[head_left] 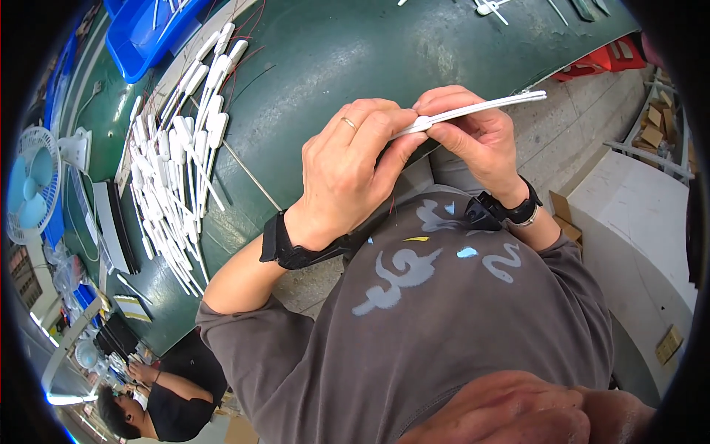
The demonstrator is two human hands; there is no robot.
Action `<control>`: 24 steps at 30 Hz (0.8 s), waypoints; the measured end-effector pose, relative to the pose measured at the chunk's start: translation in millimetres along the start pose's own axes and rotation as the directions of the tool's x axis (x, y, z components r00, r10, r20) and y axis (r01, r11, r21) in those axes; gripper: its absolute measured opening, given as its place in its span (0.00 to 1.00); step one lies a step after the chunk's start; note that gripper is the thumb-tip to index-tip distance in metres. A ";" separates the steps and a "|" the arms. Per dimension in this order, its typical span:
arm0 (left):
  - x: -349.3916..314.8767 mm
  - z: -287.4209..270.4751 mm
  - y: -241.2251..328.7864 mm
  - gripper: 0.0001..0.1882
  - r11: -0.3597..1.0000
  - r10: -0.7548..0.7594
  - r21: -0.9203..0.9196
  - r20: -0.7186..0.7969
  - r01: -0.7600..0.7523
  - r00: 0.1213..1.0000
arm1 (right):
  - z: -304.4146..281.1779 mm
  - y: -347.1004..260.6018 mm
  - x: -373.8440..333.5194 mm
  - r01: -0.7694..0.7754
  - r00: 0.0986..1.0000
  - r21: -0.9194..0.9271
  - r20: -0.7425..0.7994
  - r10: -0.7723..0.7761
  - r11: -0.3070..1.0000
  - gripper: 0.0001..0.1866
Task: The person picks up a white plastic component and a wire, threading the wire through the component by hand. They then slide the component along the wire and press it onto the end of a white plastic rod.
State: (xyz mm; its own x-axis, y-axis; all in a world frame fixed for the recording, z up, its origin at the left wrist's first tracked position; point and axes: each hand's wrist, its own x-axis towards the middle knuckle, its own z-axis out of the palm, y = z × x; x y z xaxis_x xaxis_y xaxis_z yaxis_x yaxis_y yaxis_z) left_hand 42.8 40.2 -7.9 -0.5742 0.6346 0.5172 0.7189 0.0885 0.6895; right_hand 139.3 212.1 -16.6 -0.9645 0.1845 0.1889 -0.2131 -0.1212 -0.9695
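Both hands meet over the near edge of the green table, holding a long, slim white plastic stick. My left hand is closed, its thumb and fingertips pinching the stick's thicker end, which is partly hidden. Beside it, my right hand is also closed, with thumb and fingers around the shaft just past that end. The free end points right, tilted slightly upward in view. Left of my hands lies a heap of similar white plastic sticks with wider heads, several with thin reddish wires.
A blue bin stands at the far left of the green table. A white fan is at the left rim. At lower left another person sits working. A red crate and a white cabinet are on the right.
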 end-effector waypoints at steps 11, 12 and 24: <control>-2.4 -0.5 4.6 0.10 0.999 -0.032 -0.014 0.042 0.032 0.999 | -2.0 -6.5 -0.1 0.071 0.997 -0.135 0.046 -0.065 0.988 0.10; -2.9 -0.4 4.7 0.10 0.999 -0.039 -0.025 0.045 0.040 0.998 | -2.1 -7.0 0.0 0.057 0.997 -0.153 0.063 -0.048 0.987 0.10; -4.3 4.3 7.6 0.11 0.994 0.076 -0.080 -0.001 -0.076 0.997 | 1.7 -11.3 -11.2 0.244 0.968 -0.251 0.120 -0.220 0.937 0.11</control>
State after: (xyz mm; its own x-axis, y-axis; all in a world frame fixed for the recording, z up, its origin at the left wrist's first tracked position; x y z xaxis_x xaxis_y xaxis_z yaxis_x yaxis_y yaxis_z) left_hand 52.4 41.4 -7.1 -0.5184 0.6388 0.5684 0.7265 -0.0216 0.6868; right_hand 152.2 209.8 -7.5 -0.9056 0.0879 0.4150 -0.3959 0.1760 -0.9013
